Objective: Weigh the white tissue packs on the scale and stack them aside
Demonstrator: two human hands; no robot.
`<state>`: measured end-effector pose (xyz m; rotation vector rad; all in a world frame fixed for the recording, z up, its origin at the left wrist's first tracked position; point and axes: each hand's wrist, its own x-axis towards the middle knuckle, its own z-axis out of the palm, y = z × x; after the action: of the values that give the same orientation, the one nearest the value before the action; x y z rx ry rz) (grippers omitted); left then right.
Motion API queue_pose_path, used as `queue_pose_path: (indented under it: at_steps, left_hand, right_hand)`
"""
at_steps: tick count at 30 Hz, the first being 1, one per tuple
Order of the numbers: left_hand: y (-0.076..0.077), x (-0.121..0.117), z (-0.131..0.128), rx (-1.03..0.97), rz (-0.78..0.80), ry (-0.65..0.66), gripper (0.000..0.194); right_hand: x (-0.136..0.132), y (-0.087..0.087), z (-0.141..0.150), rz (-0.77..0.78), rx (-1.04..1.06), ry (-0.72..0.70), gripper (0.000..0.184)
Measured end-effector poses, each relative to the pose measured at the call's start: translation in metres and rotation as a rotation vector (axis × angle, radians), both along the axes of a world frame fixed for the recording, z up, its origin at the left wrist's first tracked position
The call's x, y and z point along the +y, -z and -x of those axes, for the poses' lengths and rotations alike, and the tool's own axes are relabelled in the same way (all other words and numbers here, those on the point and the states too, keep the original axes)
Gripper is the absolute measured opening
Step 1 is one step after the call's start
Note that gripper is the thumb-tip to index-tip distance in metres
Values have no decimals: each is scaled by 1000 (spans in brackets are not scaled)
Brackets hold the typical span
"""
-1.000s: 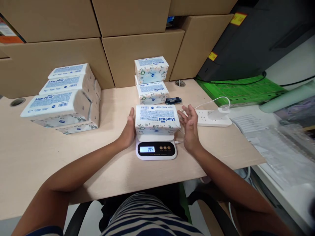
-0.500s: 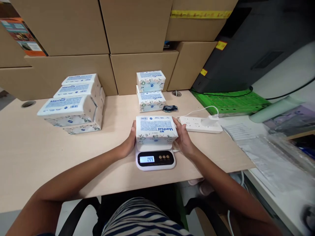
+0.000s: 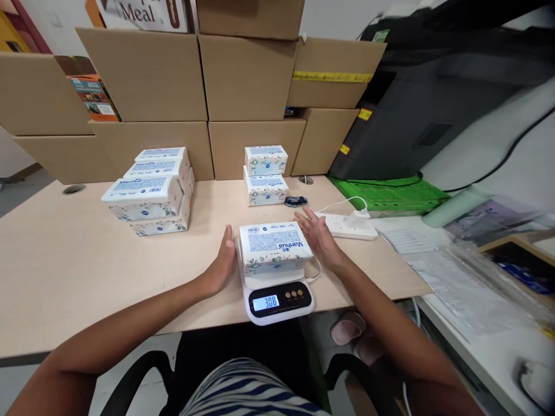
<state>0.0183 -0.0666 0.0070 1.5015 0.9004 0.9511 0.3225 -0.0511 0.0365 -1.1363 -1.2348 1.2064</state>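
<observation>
A tissue pack (image 3: pixel 275 245) with blue "Manhua" lettering rests on a white digital scale (image 3: pixel 277 319). The lit display (image 3: pixel 266 302) appears to read 3.08. To the pack's left is my left hand (image 3: pixel 220 264), open with the thumb up and a small gap to the pack. My right hand (image 3: pixel 319 238) is on the other side, fingers spread, close to the pack's right edge; whether it touches cannot be made out. Neither hand grips anything. Behind the scale stands a short stack of tissue packs (image 3: pixel 266 190), and a larger pile of packs (image 3: pixel 141 196) is at the left.
Cardboard boxes (image 3: pixel 255 144) line the back of the wooden table (image 3: pixel 87 277). A small dark packet (image 3: pixel 296 201) and a white power strip (image 3: pixel 352 227) with a plugged-in charger are behind my right hand. A green crate (image 3: pixel 390 196) sits under a large dark machine (image 3: pixel 403 121).
The scale has turned slightly and sits nearer the table's front edge. Its reading went from 1.44 to about 3.08. My left hand has come away from the pack. The view has tilted up.
</observation>
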Motion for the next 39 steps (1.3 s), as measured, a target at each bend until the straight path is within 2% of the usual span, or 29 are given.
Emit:
queue_pose_path:
  at_steps: [3,5,8,10,13,16,18,21,26,32,39]
  left_hand:
    - [7,25,9,84,-48,-173,96]
    - [5,37,12,105,-96,-195,101]
    - [-2,43,12,98,-74,-182,103]
    - [-6,43,11,67,-35,-161,104]
    - [-7,43,10,55,-41,-131,99]
    - [-4,46,12,49,-42,-115,94]
    - [-2,48,12,46,-29,-108,94]
    - [-1,48,13,63,-33,-95,95]
    - [-4,48,11,78,-46,-109,97]
    - [-5,50,12,94,-46,-104,99]
    - [-6,49,12,89,-35,-102,98]
  right_hand:
    - [41,-10,-12,-164,-90,217,108]
    - [59,-11,-20,-321,-167,390,96]
    - [68,0,-32,-540,-311,620,86]
    - [64,12,-41,-629,-415,691,87]
    - [55,22,-52,-733,-539,702,83]
    - [47,18,-55,-830,-650,694,79]
    - [44,12,-54,-828,-710,679,84]
    - [41,9,-51,-788,-742,673,89]
    - [46,15,-51,-895,-712,621,75]
    - [57,23,-50,-754,-663,630,87]
    - [59,27,-47,-761,-642,634,80]
